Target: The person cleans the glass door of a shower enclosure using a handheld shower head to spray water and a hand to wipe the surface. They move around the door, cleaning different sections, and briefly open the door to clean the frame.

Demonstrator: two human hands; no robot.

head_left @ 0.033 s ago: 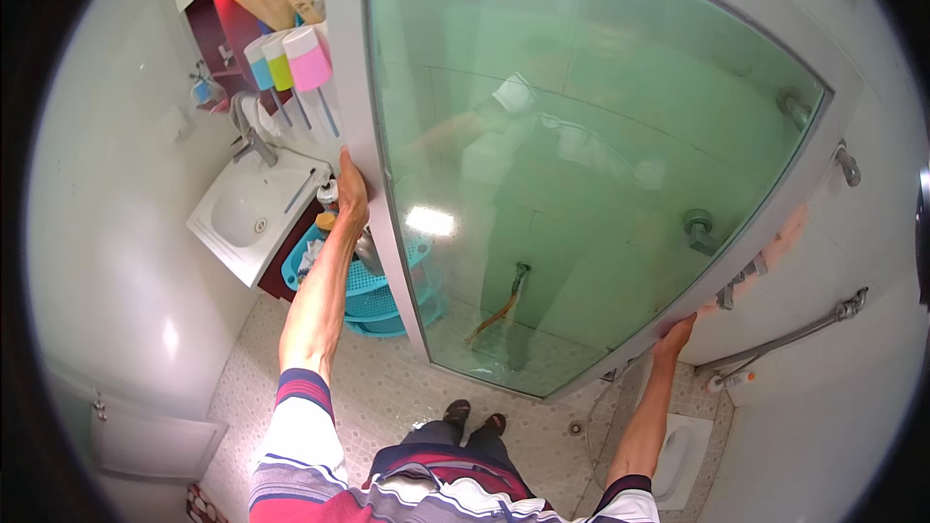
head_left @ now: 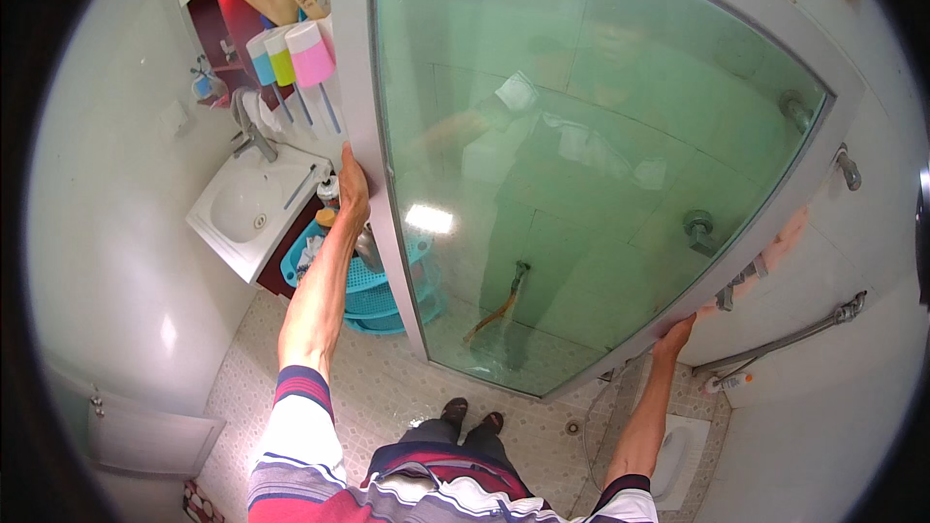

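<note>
I see the green glass panel (head_left: 581, 184) directly between my two grips, its long axis looking upright. The left hand (head_left: 355, 191) touches the left side of its grey frame (head_left: 355, 58), the right hand (head_left: 675, 334) the right side, so neither is nearer; I cannot tell whether the fingers close around it.

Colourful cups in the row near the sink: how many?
3, side by side: blue cup at left, green cup in the middle, pink cup at right, nearest the glass panel's frame. It might hide more.
</note>
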